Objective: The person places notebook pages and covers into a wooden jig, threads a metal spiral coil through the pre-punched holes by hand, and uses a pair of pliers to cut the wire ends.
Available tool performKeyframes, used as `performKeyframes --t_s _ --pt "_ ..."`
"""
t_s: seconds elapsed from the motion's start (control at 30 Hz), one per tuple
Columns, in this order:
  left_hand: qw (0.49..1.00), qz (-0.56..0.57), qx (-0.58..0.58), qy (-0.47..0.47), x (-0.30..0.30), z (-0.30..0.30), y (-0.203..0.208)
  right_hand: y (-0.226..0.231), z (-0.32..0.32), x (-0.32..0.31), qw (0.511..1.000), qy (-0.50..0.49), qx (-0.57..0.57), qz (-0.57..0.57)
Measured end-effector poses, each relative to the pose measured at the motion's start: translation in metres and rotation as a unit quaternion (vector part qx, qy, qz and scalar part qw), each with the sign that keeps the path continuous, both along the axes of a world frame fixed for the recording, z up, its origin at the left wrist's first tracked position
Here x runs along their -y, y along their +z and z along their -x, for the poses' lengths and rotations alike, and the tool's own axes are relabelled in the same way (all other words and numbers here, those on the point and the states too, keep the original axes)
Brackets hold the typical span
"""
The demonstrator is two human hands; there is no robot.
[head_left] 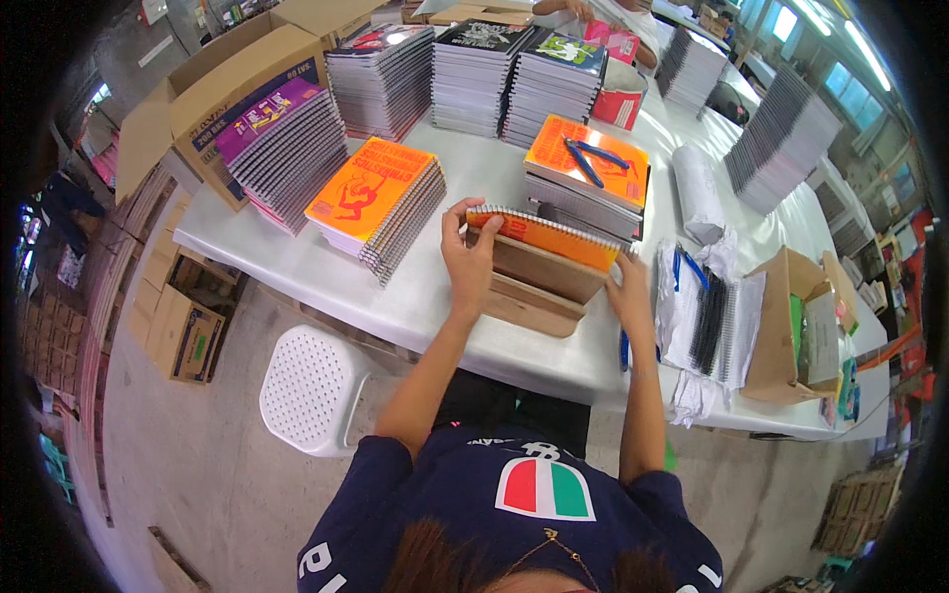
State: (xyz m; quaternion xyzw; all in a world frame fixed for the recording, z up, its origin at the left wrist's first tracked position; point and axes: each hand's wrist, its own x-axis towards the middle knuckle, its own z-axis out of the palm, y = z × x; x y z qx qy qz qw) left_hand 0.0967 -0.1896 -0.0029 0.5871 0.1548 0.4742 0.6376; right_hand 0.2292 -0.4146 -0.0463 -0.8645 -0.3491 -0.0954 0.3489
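An orange-covered spiral notebook (554, 240) stands with its coil edge up in a wooden stand (539, 287) near the table's front edge. My left hand (470, 252) grips its left end, thumb on the near side and fingers behind. At the right end of the coil, the bent fingers of my right hand (630, 292) close on the notebook's corner; they are slightly blurred. To the left lies a stack of orange notebooks (371, 193). Behind my right hand is another orange-topped stack (554, 148), with blue-handled pliers (596, 161) resting on it.
Purple-topped notebooks (277, 119) and tall dark-topped stacks (474, 74) line the back left, near a large carton (247, 84). Loose black coils (707, 326) lie on white wrapping at the right, beside an open box (781, 336). A white stool (311, 390) stands front left. Another person works across the table.
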Motion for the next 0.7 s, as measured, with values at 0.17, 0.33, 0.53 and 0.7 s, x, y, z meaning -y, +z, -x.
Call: performKeyframes --t_s 0.17,0.33,0.53,0.7 --pt "0.994 -0.088 -0.054 0.027 0.026 0.024 0.004 -0.02 0.097 0.063 0.948 -0.248 0.081 0.182" --pt "0.989 -0.127 -0.073 -0.014 0.004 0.035 0.005 -0.007 0.124 0.058 0.981 -0.195 0.001 -0.002" --pt "0.98 -0.173 -0.094 -0.039 -0.005 0.042 0.019 0.065 0.158 -0.037 0.992 -0.01 0.02 -0.128" --pt "0.984 -0.136 -0.094 -0.068 -0.006 0.043 0.02 0.07 0.16 -0.084 0.989 0.045 0.065 -0.125"
